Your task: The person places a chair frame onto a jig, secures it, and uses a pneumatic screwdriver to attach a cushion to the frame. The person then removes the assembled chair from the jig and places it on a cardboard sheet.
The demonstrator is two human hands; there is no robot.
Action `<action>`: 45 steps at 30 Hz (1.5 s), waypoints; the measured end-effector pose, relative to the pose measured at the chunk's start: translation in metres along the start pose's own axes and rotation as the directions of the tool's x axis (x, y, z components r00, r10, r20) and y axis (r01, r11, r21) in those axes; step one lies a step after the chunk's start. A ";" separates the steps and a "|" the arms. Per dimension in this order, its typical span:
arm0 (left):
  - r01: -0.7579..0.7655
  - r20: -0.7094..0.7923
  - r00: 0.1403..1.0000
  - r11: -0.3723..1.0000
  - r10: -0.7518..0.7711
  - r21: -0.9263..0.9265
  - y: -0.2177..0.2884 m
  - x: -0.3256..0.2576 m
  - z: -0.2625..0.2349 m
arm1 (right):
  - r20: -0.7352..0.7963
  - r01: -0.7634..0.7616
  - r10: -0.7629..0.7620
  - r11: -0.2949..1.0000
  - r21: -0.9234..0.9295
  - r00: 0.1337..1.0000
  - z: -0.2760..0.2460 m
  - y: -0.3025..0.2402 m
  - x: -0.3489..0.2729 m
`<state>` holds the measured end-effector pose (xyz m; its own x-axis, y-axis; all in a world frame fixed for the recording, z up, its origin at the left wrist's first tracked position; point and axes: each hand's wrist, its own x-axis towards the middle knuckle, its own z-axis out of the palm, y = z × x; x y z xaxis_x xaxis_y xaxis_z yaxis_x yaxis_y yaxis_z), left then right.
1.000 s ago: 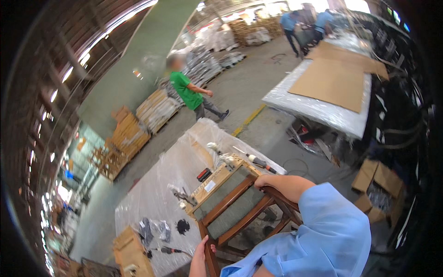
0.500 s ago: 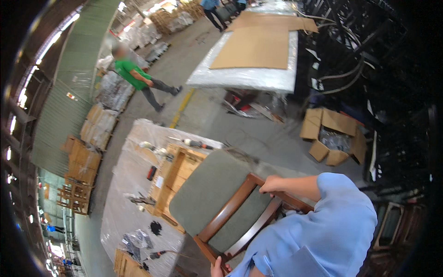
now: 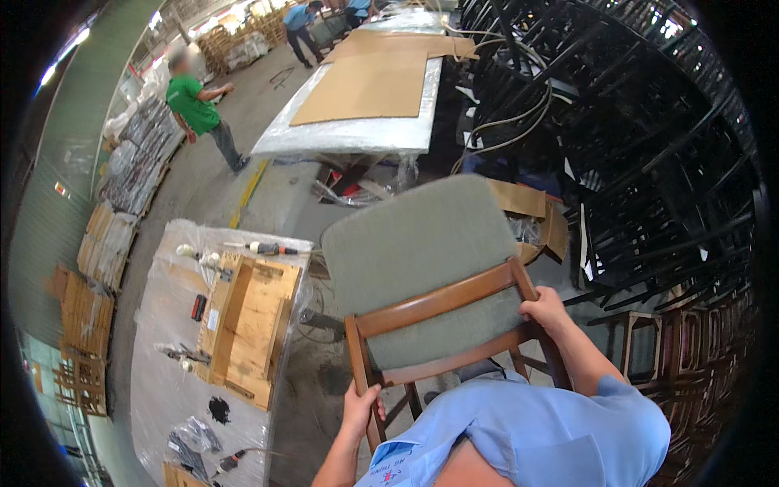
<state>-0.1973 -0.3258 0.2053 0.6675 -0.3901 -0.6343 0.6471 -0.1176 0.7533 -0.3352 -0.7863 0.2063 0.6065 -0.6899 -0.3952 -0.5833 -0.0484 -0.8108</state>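
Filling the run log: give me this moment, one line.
left hand: gripping chair, left post | right hand: gripping right post | wooden frame: on film-covered surface, left of chair

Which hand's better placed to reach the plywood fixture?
Left hand, likely: it holds the chair on the side nearer the plywood fixture; the right hand grips the opposite side. Neither is free.

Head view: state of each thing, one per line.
Brown wooden chair with grey-green padded seat: held; standing or lifted, unclear
Bare left hand: closed on chair
Bare right hand: closed on chair
Brown cardboard box: open, partly hidden
Tan cardboard sheet: lying flat
Pale rectangular wooden frame: lying on plastic-covered table
Dark handheld tool at table's far edge: lying down
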 end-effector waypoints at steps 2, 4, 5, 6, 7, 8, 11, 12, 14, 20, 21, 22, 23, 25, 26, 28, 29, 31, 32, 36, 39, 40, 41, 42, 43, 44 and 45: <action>-0.135 0.081 0.988 0.989 0.130 0.055 0.048 0.019 0.017 | -0.107 0.053 -0.040 0.992 0.114 0.993 -0.023 -0.040 -0.015; -0.284 0.168 0.950 0.952 0.264 0.112 0.099 0.043 0.036 | -0.181 0.161 -0.116 0.952 0.261 0.977 -0.044 -0.077 -0.019; -0.341 0.185 0.931 0.931 0.315 0.127 0.127 0.052 0.048 | -0.219 0.215 -0.162 0.946 0.244 0.962 -0.056 -0.097 -0.018; -0.398 0.206 0.907 0.906 0.366 0.141 0.156 0.060 0.063 | -0.277 0.309 -0.236 0.914 0.261 0.931 -0.067 -0.116 -0.015; -0.447 0.186 0.889 0.882 0.419 0.149 0.183 0.067 0.080 | -0.326 0.388 -0.304 0.892 0.232 0.895 -0.078 -0.134 -0.007; -0.514 0.208 0.851 0.847 0.483 0.138 0.202 0.084 0.082 | -0.361 0.466 -0.361 0.845 0.264 0.860 -0.083 -0.166 -0.004; -0.684 0.147 0.728 0.725 0.670 0.085 0.263 0.124 0.109 | -0.416 0.623 -0.508 0.753 0.211 0.754 -0.108 -0.235 0.037; -0.729 0.081 0.684 0.683 0.725 0.039 0.280 0.135 0.121 | -0.440 0.670 -0.547 0.717 0.193 0.712 -0.114 -0.262 0.052; -0.821 0.153 0.561 0.571 0.814 -0.027 0.308 0.180 0.113 | -0.442 0.818 -0.705 0.558 0.139 0.555 -0.125 -0.312 0.092; -0.895 0.068 0.308 0.314 0.949 -0.316 0.386 0.300 0.161 | -0.379 0.987 -0.925 0.040 -0.159 -0.024 -0.135 -0.470 0.204; -0.881 0.095 0.292 0.306 0.952 -0.360 0.399 0.328 0.161 | -0.325 0.963 -0.945 0.056 -0.262 -0.034 -0.132 -0.498 0.207; -0.899 0.059 0.269 0.273 0.961 -0.342 0.413 0.347 0.169 | -0.268 0.927 -0.963 0.070 -0.369 -0.034 -0.129 -0.524 0.210; -0.916 0.020 0.240 0.233 0.971 -0.328 0.427 0.366 0.183 | -0.265 0.924 -0.944 -0.089 -0.373 -0.198 -0.119 -0.550 0.247; -0.936 -0.036 0.242 0.224 0.970 -0.271 0.451 0.407 0.187 | -0.238 0.863 -0.947 -0.071 -0.501 -0.216 -0.097 -0.591 0.303; -0.943 -0.073 0.235 0.209 0.969 -0.258 0.460 0.433 0.183 | -0.271 0.897 -0.940 -0.071 -0.435 -0.206 -0.079 -0.610 0.321; -0.953 -0.129 0.218 0.183 0.967 -0.243 0.480 0.485 0.185 | -0.334 0.945 -0.928 -0.053 -0.321 -0.166 -0.048 -0.645 0.375; -0.946 -0.156 0.238 0.193 0.959 -0.259 0.492 0.500 0.187 | -0.341 0.926 -0.926 -0.024 -0.376 -0.163 -0.033 -0.655 0.413; -0.935 -0.191 0.323 0.282 0.927 -0.214 0.517 0.543 0.176 | -0.313 0.867 -0.927 -0.024 -0.498 -0.206 -0.013 -0.692 0.479; -0.928 -0.216 0.357 0.320 0.909 -0.189 0.530 0.561 0.170 | -0.364 0.923 -0.907 -0.063 -0.380 -0.212 0.000 -0.710 0.493; -0.934 -0.220 0.342 0.304 0.913 -0.188 0.565 0.584 0.181 | -0.379 0.988 -0.924 0.009 -0.152 -0.050 0.020 -0.752 0.558; -0.938 -0.218 0.332 0.297 0.918 -0.177 0.587 0.599 0.193 | -0.341 0.998 -0.940 0.014 -0.068 -0.010 0.028 -0.786 0.604; -0.936 -0.222 0.335 0.297 0.916 -0.188 0.599 0.608 0.204 | -0.338 0.998 -0.941 0.001 -0.066 -0.021 0.026 -0.800 0.628; -0.925 -0.205 0.363 0.325 0.909 -0.195 0.614 0.624 0.211 | -0.334 0.998 -0.942 -0.012 -0.064 -0.032 0.024 -0.814 0.650; -0.916 -0.238 0.390 0.350 0.889 -0.197 0.616 0.636 0.221 | -0.329 0.998 -0.943 -0.025 -0.063 -0.044 0.022 -0.827 0.674; -0.927 -0.274 0.370 0.331 0.888 -0.177 0.620 0.648 0.219 | -0.285 0.999 -0.958 -0.031 -0.036 -0.040 0.034 -0.840 0.697; -0.934 -0.309 0.356 0.324 0.882 -0.151 0.624 0.653 0.224 | -0.283 0.998 -0.959 -0.047 0.041 -0.033 0.043 -0.851 0.718; -0.939 -0.329 0.345 0.324 0.879 -0.120 0.636 0.649 0.247 | -0.293 0.996 -0.956 -0.053 0.073 -0.030 0.043 -0.858 0.746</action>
<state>0.5565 -0.8792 0.3161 0.9203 0.0627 0.3861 -0.3730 0.4376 0.8182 0.6413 -1.2282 0.5888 0.3814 -0.1444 0.9131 0.6743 -0.6322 -0.3817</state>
